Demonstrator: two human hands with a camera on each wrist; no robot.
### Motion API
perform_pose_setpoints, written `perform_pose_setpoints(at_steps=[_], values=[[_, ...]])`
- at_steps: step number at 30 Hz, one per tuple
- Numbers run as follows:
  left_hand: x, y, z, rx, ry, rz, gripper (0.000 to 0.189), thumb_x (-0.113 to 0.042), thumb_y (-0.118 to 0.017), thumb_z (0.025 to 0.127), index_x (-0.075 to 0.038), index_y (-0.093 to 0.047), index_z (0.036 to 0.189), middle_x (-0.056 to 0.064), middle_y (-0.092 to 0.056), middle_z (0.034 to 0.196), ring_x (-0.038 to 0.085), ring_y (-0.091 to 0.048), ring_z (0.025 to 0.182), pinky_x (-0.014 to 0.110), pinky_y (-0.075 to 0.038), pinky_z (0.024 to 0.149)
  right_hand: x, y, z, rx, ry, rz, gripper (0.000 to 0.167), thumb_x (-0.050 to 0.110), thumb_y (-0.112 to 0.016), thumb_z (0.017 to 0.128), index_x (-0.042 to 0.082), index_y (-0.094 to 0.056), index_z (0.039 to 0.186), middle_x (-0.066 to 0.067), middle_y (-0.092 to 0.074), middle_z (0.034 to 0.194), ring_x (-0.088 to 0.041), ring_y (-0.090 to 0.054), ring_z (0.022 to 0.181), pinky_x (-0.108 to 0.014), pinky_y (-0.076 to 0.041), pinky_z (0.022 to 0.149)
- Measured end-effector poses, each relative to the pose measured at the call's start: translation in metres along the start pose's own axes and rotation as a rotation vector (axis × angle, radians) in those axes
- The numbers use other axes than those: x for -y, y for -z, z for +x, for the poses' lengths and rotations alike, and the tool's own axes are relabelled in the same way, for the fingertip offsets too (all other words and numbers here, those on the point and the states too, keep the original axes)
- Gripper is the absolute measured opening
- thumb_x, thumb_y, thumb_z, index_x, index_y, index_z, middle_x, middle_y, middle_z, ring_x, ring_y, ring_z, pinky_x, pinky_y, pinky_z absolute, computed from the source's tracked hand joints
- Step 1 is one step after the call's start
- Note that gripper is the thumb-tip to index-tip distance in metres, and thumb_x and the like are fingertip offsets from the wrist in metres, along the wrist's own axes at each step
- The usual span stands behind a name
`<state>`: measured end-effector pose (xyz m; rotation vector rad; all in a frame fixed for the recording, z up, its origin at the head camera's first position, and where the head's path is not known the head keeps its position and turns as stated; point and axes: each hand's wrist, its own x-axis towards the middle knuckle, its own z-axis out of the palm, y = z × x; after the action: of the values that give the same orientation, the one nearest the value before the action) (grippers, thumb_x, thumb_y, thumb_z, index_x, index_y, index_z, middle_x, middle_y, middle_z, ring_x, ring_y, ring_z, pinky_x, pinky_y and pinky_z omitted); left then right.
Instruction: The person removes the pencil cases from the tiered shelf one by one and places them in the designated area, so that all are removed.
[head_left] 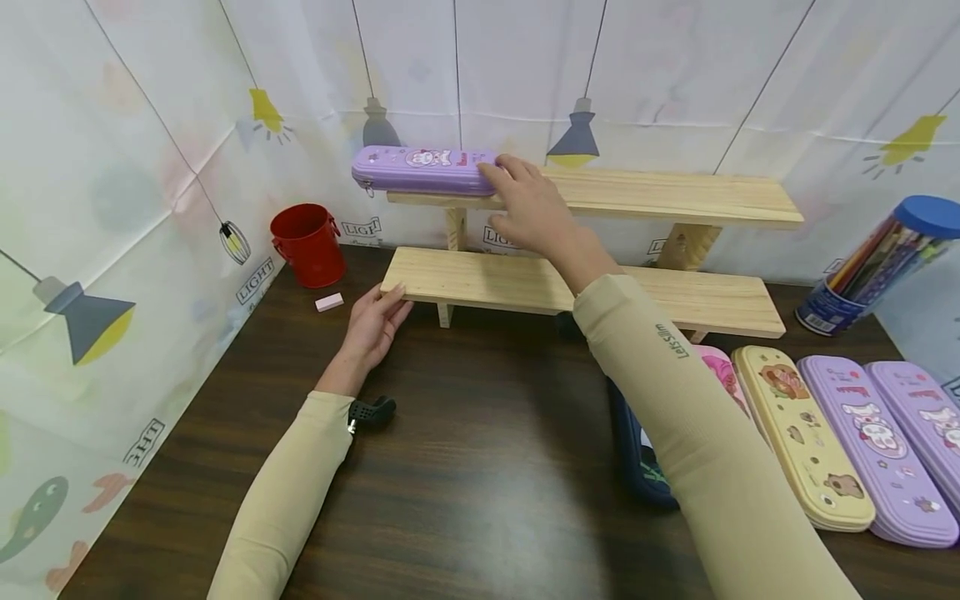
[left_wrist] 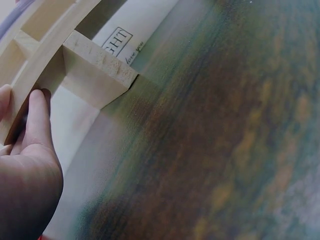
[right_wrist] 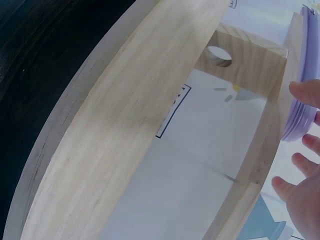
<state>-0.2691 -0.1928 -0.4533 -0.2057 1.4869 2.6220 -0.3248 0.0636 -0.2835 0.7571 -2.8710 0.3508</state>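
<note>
A purple zip pencil case (head_left: 420,173) lies on the upper wooden shelf (head_left: 667,196), its left end jutting past the board. My right hand (head_left: 528,204) touches the case's right end with fingers spread; in the right wrist view the hand (right_wrist: 305,195) is partly cut off beside the purple case (right_wrist: 295,120). My left hand (head_left: 372,325) grips the left end of the lower shelf board (head_left: 480,275), thumb above and fingers beneath. The same left hand (left_wrist: 30,165) shows in the left wrist view, at the board's edge beside a wooden leg (left_wrist: 97,67).
A red bucket (head_left: 309,246) and a small pink block (head_left: 329,302) stand left of the rack. Yellow (head_left: 802,433), purple (head_left: 873,450) and dark blue (head_left: 645,458) pencil cases lie at right. A tub of pencils (head_left: 873,271) stands behind them, near the curtain (head_left: 667,83).
</note>
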Motion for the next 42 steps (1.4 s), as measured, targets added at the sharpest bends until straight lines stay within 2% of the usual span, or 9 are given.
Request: perform_pose_setpoints(at_steps=[4, 8, 14, 17, 22, 28, 34, 38, 42], values=[[-0.001, 0.001, 0.001, 0.002, 0.005, -0.004, 0.058, -0.014, -0.062, 0.098, -0.008, -0.039, 0.151, 0.015, -0.048, 0.149, 0.014, -0.061, 0.122, 0.022, -0.053, 0.1, 0.001, 0.001, 0.002, -0.029, 0.015, 0.014, 0.065, 0.017, -0.058, 0.09, 0.01, -0.034, 0.151, -0.012, -0.027, 0.163, -0.033, -0.021, 0.153, -0.056, -0.025, 0.125], [-0.002, 0.002, 0.002, -0.003, 0.005, 0.0, 0.058, -0.014, -0.062, 0.098, -0.008, -0.038, 0.151, 0.015, -0.048, 0.148, 0.014, -0.06, 0.123, 0.021, -0.053, 0.099, 0.004, 0.001, 0.004, -0.029, 0.018, 0.023, 0.06, 0.016, -0.057, 0.09, 0.008, -0.038, 0.146, -0.011, -0.035, 0.16, -0.032, -0.026, 0.151, -0.052, -0.024, 0.126], [-0.003, 0.003, 0.002, 0.001, 0.004, 0.007, 0.058, -0.015, -0.061, 0.099, -0.008, -0.038, 0.151, 0.014, -0.047, 0.15, 0.016, -0.058, 0.127, 0.02, -0.053, 0.099, 0.007, -0.002, 0.001, -0.023, 0.017, -0.077, 0.067, 0.017, -0.055, 0.092, 0.017, -0.031, 0.155, -0.012, -0.034, 0.158, -0.036, -0.029, 0.146, -0.058, -0.024, 0.123], [-0.003, 0.002, 0.002, 0.001, 0.003, 0.006, 0.056, -0.014, -0.06, 0.099, -0.008, -0.039, 0.151, 0.014, -0.048, 0.149, 0.015, -0.059, 0.126, 0.021, -0.053, 0.099, 0.006, -0.004, -0.001, -0.054, 0.006, -0.072, 0.065, 0.018, -0.056, 0.092, 0.019, -0.035, 0.154, -0.013, -0.034, 0.155, -0.035, -0.027, 0.146, -0.058, -0.024, 0.121], [-0.001, 0.0, 0.003, 0.002, 0.0, -0.004, 0.056, -0.014, -0.061, 0.099, -0.006, -0.039, 0.15, 0.015, -0.047, 0.15, 0.014, -0.06, 0.123, 0.021, -0.053, 0.099, 0.003, -0.007, -0.001, -0.126, 0.001, 0.036, 0.052, 0.015, -0.06, 0.089, 0.009, -0.045, 0.138, -0.015, -0.039, 0.149, -0.032, -0.034, 0.141, -0.054, -0.034, 0.118], [0.001, -0.001, 0.002, 0.009, 0.001, -0.008, 0.058, -0.014, -0.062, 0.098, -0.006, -0.039, 0.15, 0.016, -0.047, 0.15, 0.013, -0.061, 0.121, 0.021, -0.053, 0.099, -0.001, -0.009, -0.001, -0.194, -0.014, 0.107, 0.035, 0.016, -0.061, 0.091, 0.001, -0.046, 0.12, -0.017, -0.05, 0.13, -0.03, -0.05, 0.116, -0.046, -0.046, 0.103], [0.0, -0.001, 0.002, 0.006, -0.003, 0.007, 0.055, -0.013, -0.06, 0.099, -0.006, -0.04, 0.149, 0.015, -0.049, 0.148, 0.012, -0.062, 0.119, 0.021, -0.053, 0.099, 0.0, -0.003, -0.004, -0.159, -0.045, 0.019, 0.038, 0.022, -0.057, 0.094, 0.006, -0.047, 0.127, -0.02, -0.052, 0.131, -0.037, -0.048, 0.126, -0.052, -0.044, 0.105], [-0.001, 0.0, 0.002, 0.003, -0.002, 0.005, 0.055, -0.013, -0.06, 0.099, -0.006, -0.04, 0.149, 0.016, -0.048, 0.149, 0.013, -0.062, 0.121, 0.021, -0.053, 0.099, 0.001, 0.002, -0.007, -0.133, -0.046, -0.065, 0.049, 0.025, -0.055, 0.091, 0.02, -0.05, 0.14, -0.021, -0.049, 0.127, -0.038, -0.045, 0.121, -0.054, -0.046, 0.097], [-0.002, 0.001, 0.003, 0.002, -0.001, 0.005, 0.055, -0.014, -0.06, 0.099, -0.006, -0.039, 0.15, 0.016, -0.048, 0.149, 0.014, -0.06, 0.124, 0.021, -0.053, 0.1, 0.002, 0.006, -0.008, -0.095, -0.079, -0.057, 0.053, 0.029, -0.056, 0.089, 0.026, -0.053, 0.143, -0.019, -0.047, 0.124, -0.035, -0.042, 0.116, -0.052, -0.045, 0.094]])
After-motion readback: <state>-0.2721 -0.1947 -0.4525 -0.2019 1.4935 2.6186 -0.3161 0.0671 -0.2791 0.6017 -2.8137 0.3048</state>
